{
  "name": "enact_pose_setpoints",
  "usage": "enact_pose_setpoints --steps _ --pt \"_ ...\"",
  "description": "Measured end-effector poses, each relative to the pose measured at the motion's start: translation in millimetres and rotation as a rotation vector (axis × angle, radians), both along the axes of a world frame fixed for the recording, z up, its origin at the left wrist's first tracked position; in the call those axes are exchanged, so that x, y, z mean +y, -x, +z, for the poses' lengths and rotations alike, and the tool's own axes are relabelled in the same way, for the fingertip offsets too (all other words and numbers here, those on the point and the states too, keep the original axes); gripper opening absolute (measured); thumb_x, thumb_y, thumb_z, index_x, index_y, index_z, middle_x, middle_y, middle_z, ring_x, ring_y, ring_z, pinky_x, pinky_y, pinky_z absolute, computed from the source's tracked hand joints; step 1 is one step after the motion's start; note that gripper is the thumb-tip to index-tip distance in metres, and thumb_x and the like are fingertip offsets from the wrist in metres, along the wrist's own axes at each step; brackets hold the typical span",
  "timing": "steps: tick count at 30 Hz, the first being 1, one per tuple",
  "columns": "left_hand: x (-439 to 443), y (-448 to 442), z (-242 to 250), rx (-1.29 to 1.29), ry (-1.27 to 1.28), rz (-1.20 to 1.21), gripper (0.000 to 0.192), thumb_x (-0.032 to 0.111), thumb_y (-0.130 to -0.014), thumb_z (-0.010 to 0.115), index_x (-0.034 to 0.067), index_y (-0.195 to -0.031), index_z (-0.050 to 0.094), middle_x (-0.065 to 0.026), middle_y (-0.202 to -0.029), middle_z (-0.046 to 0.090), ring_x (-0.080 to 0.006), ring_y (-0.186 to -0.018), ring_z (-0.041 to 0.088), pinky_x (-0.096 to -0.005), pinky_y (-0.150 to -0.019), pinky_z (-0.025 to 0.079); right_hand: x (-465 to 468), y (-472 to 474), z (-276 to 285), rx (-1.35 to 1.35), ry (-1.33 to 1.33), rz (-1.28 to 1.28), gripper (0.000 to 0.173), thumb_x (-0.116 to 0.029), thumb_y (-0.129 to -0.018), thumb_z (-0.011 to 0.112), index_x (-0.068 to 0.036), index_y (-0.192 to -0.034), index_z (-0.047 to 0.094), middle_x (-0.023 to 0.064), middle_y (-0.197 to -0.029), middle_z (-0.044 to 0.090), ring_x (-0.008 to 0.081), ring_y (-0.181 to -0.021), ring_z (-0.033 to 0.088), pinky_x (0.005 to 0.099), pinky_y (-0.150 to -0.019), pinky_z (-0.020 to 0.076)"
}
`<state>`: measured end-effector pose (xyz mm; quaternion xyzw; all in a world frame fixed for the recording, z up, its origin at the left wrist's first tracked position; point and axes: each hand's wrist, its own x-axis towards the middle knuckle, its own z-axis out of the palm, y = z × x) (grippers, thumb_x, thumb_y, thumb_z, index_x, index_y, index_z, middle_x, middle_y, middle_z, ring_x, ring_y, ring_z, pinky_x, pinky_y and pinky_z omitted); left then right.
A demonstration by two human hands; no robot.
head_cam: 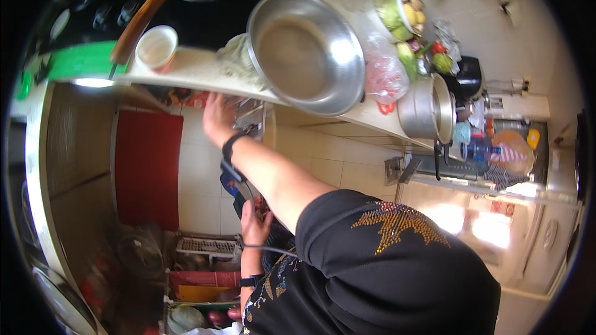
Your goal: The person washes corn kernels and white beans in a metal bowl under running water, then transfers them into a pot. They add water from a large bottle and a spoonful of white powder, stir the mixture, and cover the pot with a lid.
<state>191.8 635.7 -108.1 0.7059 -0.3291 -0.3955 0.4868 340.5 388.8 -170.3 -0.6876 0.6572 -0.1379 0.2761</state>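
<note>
My right hand (218, 118) reaches under the counter's front edge, next to a metal wire pull-out rack (250, 114) and red packaging (192, 98); its fingertips are partly hidden and blurred. Lower down, my left hand (256, 224) is near my body with its fingers bent, and whether it holds anything cannot be made out. Both wrists wear dark bands, and a cable runs by them. On the counter (200, 70) above stand a large steel basin (302, 53), a crumpled greenish cloth (238, 61) and a white tub (157, 48).
A wooden-handled tool (139, 23) lies across a green board (79, 61) by the black stove (209, 18). To the right are a plastic bag (384, 72), vegetables (406, 58) and a metal pot (421, 107). Storage baskets (207, 245) with onions stand low down.
</note>
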Motion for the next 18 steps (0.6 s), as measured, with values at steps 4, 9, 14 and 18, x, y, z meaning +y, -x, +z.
enact_pose_setpoints --steps 4,9,14,18 --pt "6 -28 -5 0.017 -0.063 -0.027 0.049 -0.002 -0.071 0.073 0.003 -0.117 0.056 -0.0176 -0.101 0.063 -0.0322 -0.093 0.065 -0.0398 -0.083 0.053 56 31 68 -0.070 -0.397 0.779 0.032 -0.027 -0.090 0.039 -0.003 -0.104 0.054 0.0291 -0.100 0.058 0.0440 -0.097 0.057 0.0493 -0.086 0.0445" --pt "13 -98 -6 -0.258 -0.108 0.005 0.036 -0.008 -0.072 0.058 0.001 -0.107 0.059 -0.0196 -0.098 0.063 -0.0359 -0.089 0.065 -0.0415 -0.077 0.054 45 123 169 -0.210 -0.159 1.212 0.010 -0.013 -0.070 0.068 -0.005 -0.064 0.068 0.0127 -0.064 0.066 0.0322 -0.064 0.067 0.0430 -0.059 0.0550" --pt "-11 -173 0 -0.582 -0.104 0.003 0.012 -0.004 -0.077 0.061 0.001 -0.087 0.061 -0.0181 -0.082 0.064 -0.0364 -0.077 0.063 -0.0435 -0.066 0.052 -36 262 233 0.079 -0.464 1.075 0.035 -0.037 -0.073 0.081 -0.006 -0.069 0.065 0.0070 -0.064 0.065 0.0240 -0.063 0.065 0.0392 -0.058 0.0499" --pt "-36 -218 6 -0.824 -0.191 0.106 0.009 0.001 -0.076 0.067 0.004 -0.080 0.060 -0.0163 -0.084 0.063 -0.0359 -0.080 0.062 -0.0457 -0.071 0.050 -51 389 274 0.138 -0.353 0.713 0.029 -0.027 -0.069 0.085 -0.008 -0.079 0.066 0.0067 -0.075 0.069 0.0238 -0.073 0.067 0.0389 -0.065 0.0513"
